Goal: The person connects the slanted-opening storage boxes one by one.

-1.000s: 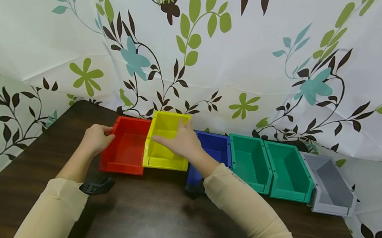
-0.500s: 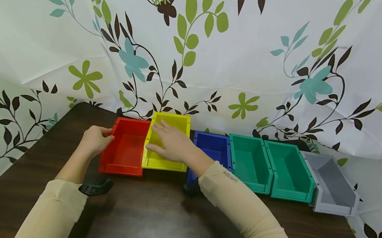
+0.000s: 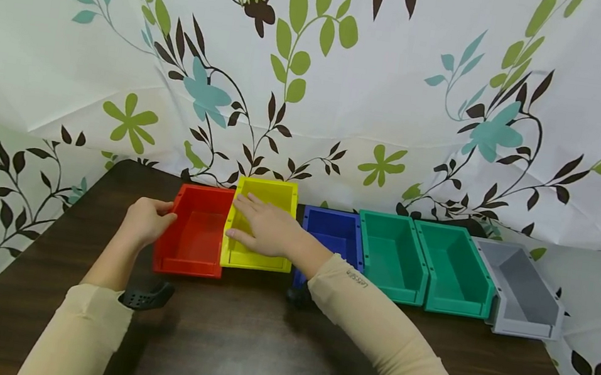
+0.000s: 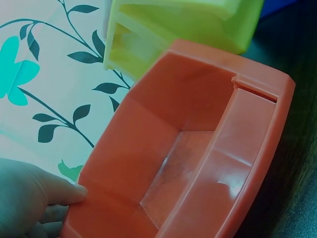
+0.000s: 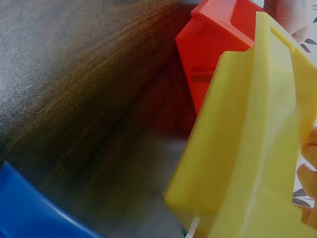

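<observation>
Five colours of storage bin stand in a row on the dark table. My left hand point(image 3: 146, 222) pinches the left rim of the red bin point(image 3: 197, 224), thumb on the inner side in the left wrist view. My right hand point(image 3: 267, 227) reaches across the yellow bin point(image 3: 256, 261) with its fingers extended, fingertips near that bin's left wall. The yellow bin's left side overlaps the red bin's right rim in the head view, and its front edge sits a little higher than its neighbours'. In the right wrist view, several fingers show beside the yellow wall at the right edge.
To the right stand a blue bin point(image 3: 335, 233), partly behind the right forearm, two green bins point(image 3: 391, 250) and a grey bin point(image 3: 518, 286). The dark wooden table point(image 3: 245, 345) extends in front. A leaf-patterned cloth point(image 3: 336, 91) hangs behind the row.
My right hand has moved left and slightly down over the yellow bin, its fingers now angled toward the left wall. The left hand keeps its grip on the red bin's rim.
</observation>
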A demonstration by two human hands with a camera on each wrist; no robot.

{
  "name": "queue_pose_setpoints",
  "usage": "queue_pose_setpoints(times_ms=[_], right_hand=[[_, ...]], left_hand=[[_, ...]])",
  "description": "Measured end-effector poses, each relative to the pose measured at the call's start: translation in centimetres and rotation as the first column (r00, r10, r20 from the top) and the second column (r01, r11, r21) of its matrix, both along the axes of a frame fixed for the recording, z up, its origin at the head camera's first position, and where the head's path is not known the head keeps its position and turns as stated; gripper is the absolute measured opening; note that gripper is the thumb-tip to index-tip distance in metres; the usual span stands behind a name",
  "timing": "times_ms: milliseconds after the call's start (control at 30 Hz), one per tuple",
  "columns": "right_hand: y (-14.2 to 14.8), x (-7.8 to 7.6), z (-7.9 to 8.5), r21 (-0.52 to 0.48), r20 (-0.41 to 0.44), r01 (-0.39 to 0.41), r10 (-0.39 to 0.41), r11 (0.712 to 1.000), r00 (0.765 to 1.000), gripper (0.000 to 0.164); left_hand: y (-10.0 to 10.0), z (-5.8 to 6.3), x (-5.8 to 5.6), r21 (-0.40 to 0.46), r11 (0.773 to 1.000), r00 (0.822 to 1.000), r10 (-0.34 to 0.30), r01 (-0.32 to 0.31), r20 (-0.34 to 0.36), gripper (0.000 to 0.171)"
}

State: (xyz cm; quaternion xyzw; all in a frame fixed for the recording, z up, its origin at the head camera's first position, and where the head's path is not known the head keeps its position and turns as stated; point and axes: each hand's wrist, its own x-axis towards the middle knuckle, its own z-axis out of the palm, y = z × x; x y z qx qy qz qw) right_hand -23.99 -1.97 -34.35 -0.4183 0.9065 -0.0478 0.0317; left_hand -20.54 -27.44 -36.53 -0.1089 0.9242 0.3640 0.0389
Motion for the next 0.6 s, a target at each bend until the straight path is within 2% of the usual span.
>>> queue_pose_setpoints(times_ms=[367, 600], right_hand=[[-0.1, -0.2, -2.3, -0.009, 0.004, 0.004, -0.004, 1.000, 1.000, 0.073], [-0.1, -0.2, -2.6, -0.033, 0.020, 0.011, -0.011, 0.999, 1.000, 0.072]], left_hand=[[-0.5, -0.5, 0.0, 0.057, 0.998, 1.000, -0.003, 0.003, -0.004, 0.049], [-0.7, -0.6, 0.0, 0.100, 0.995, 1.000, -0.005, 0.004, 0.003, 0.052]])
